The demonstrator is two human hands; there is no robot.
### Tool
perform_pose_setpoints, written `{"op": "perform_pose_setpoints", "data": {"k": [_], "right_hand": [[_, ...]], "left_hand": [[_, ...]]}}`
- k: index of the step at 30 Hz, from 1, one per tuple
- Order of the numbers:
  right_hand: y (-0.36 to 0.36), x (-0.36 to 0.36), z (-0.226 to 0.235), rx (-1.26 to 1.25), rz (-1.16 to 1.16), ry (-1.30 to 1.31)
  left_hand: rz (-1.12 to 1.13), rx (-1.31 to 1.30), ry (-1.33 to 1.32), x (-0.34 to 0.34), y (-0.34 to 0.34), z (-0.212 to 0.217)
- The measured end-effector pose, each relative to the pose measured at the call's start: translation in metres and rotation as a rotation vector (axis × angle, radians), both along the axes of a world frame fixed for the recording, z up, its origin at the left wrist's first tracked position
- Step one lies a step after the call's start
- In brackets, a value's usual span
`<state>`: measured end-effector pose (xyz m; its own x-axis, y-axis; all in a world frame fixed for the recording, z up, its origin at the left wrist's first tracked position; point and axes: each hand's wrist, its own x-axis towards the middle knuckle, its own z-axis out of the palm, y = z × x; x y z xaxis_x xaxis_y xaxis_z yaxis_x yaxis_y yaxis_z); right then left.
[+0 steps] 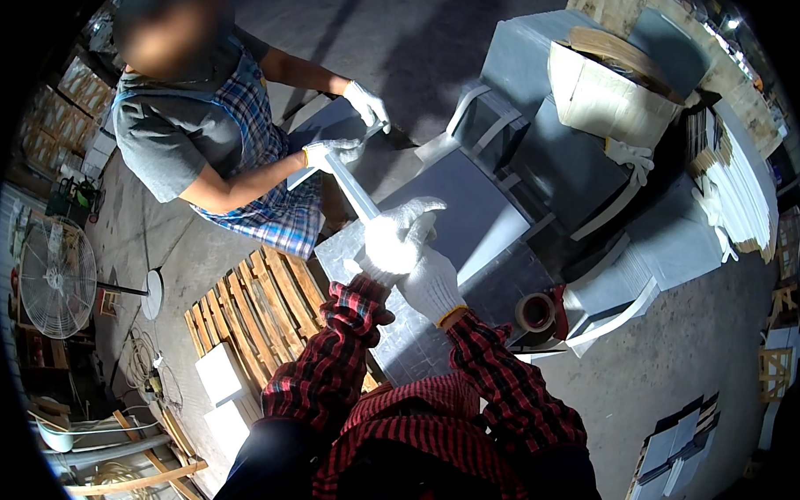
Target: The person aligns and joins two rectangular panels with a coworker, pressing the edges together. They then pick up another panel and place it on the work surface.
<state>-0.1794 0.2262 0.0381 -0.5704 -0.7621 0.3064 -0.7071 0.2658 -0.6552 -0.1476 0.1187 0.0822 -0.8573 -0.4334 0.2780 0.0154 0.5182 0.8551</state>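
Observation:
My left hand [391,243], in a white knit glove, is bright with glare. A long pale strip [353,188] runs from it toward a co-worker's gloved hand [331,151], and my left fingers close on its near end. Close against it is my right hand [431,285], also gloved, with its fingers mostly hidden behind the left. Both hands are above a grey table-like surface [455,199]. The co-worker's other gloved hand [366,106] is over a grey panel [327,128].
A wooden pallet [255,300] lies at the left, white slabs [222,372] beside it. Further left stands a fan [57,278]. To the right are a round container [535,313], grey blocks [566,154], a pale box [613,92] and stacked sheets [733,187]. Panels [672,453] lie lower right.

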Motion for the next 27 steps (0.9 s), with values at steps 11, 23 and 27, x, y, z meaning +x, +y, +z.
{"op": "perform_pose_setpoints", "data": {"k": [11, 23, 27], "right_hand": [[-0.0018, -0.0006, 0.0017, -0.018, -0.025, -0.027], [-0.0011, -0.0016, -0.0012, -0.066, -0.011, -0.033], [-0.0021, -0.001, 0.0003, -0.064, -0.021, -0.049]], "left_hand": [[0.018, -0.01, -0.042, -0.0009, 0.0003, 0.0028], [0.01, -0.039, -0.031, -0.0021, -0.0023, -0.0026], [0.023, -0.023, -0.047, -0.0019, -0.0012, -0.0002]]}}
